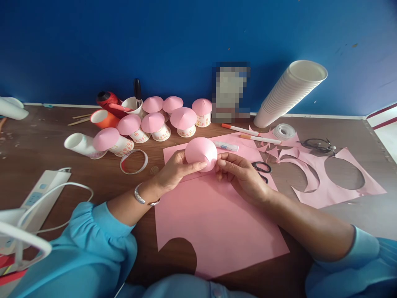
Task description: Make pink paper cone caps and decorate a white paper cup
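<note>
A pink paper cone [201, 152] is held up between both hands, over a large pink paper sheet [223, 223]. My left hand [176, 167] grips its left side, the thumb pressed along the lower front near the overlapping seam. At the cone's right edge, my right hand [240, 171] pinches the rim with thumb and forefinger. Black-handled scissors [263, 167] lie just beyond the right hand, partly hidden by it. Behind the cone lies a white glue stick [228, 146]. Several small decorated paper cups with pink cone tops, one of them here [186, 124], stand behind to the left.
A tall stack of white paper cups [287, 97] leans at the blue wall. Cut pink scraps [313, 174], a tape roll [284, 131] and orange-capped markers [260, 139] lie right. A red glue gun [110, 101], a cut cup ring [134, 161] and a power strip [41, 194] are left.
</note>
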{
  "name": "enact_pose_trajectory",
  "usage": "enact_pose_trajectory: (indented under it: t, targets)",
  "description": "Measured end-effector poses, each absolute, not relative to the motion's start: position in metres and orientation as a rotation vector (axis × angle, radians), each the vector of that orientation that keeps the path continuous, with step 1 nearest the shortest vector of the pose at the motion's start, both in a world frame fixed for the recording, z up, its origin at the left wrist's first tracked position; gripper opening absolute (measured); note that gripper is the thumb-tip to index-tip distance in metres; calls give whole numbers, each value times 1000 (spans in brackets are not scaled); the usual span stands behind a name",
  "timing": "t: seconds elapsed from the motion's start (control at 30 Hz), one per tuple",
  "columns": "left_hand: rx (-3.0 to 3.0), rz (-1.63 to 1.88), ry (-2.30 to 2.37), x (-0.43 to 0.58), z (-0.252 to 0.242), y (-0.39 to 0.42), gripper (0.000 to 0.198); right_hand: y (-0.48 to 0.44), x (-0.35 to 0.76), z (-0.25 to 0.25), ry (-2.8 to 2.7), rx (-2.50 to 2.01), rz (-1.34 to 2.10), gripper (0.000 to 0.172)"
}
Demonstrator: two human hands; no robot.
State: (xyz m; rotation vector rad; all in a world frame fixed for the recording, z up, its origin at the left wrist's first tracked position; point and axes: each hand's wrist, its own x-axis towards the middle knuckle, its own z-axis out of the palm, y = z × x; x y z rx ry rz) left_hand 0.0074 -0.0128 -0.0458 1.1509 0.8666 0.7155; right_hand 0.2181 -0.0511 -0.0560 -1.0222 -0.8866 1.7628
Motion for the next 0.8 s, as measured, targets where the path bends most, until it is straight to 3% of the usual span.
enact_pose_trajectory:
  t: [0.8]
  targets:
    - [1359,608,929,7,-37,-13,35,-52,218,-50,-864,-1088,1773,33]
